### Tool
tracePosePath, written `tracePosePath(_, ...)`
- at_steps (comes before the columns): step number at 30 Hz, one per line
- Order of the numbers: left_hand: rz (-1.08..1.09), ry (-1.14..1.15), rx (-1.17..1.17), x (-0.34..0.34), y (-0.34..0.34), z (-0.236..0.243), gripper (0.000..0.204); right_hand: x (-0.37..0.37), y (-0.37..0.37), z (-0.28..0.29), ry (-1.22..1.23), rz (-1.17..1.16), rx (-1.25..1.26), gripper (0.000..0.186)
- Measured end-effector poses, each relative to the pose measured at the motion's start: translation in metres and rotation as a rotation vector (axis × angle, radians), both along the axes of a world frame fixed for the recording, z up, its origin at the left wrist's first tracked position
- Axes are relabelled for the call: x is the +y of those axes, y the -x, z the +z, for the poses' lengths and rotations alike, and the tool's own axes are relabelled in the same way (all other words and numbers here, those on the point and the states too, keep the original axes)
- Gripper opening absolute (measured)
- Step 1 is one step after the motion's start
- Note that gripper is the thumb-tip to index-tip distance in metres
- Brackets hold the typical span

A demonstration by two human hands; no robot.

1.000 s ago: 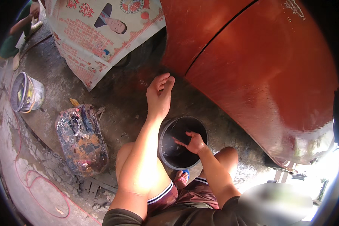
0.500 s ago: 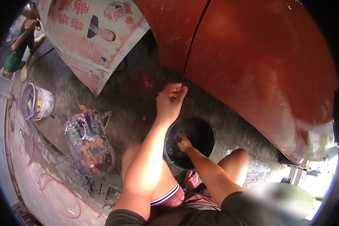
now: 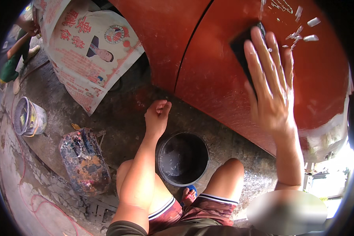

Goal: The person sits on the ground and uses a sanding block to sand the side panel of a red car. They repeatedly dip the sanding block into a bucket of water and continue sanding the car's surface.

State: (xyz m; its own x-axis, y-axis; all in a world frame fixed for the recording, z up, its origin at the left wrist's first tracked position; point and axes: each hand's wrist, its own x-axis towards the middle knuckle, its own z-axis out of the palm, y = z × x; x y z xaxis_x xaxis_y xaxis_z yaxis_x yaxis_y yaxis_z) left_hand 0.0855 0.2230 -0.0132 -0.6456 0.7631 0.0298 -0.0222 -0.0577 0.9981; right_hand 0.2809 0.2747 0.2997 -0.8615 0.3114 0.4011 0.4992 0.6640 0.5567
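My right hand point(image 3: 272, 84) lies with long, wet fingers on a black flat pad point(image 3: 242, 49), probably for wet sanding, and holds it against a red vehicle panel point(image 3: 216, 74). The hand covers much of the pad. Water drops point(image 3: 311, 38) fly off beside the fingertips. My left hand point(image 3: 157, 118) hangs in the air over the ground with its fingers curled in and nothing visible in them. Below and right of it, between my knees, stands a black bucket point(image 3: 203, 173) with dark water in it.
Printed paper sheeting point(image 3: 76, 59) hangs from the vehicle at upper left. A paint-stained stool point(image 3: 84, 161) and a bucket with a handle point(image 3: 37, 120) stand on the left. Near the wall runs a thin red hose point(image 3: 33, 196). Another person point(image 3: 11, 65) is at the far left.
My right hand has come up out of the black bucket and over to the red panel, with the black pad now showing under it. The left hand remains curled.
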Motion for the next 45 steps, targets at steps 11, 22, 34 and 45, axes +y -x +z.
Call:
tracePosePath(11,0.006,0.032,-0.017,-0.006,0.014,-0.005,0.041,0.025,0.02,-0.016,-0.42,-0.284,-0.117,0.074)
tracePosePath(22,-0.008,0.046,-0.014,0.0,0.015,-0.004,0.041,0.024,0.035,-0.021,-0.341,-0.09,-0.284,0.08)
tracePosePath(34,-0.07,0.077,-0.01,0.014,0.0,-0.014,0.042,0.026,0.057,-0.009,-0.404,0.022,-0.528,0.071)
tracePosePath(45,-0.034,0.089,0.02,0.018,-0.002,-0.016,0.042,0.026,0.059,-0.006,-0.226,-0.005,-0.432,0.07)
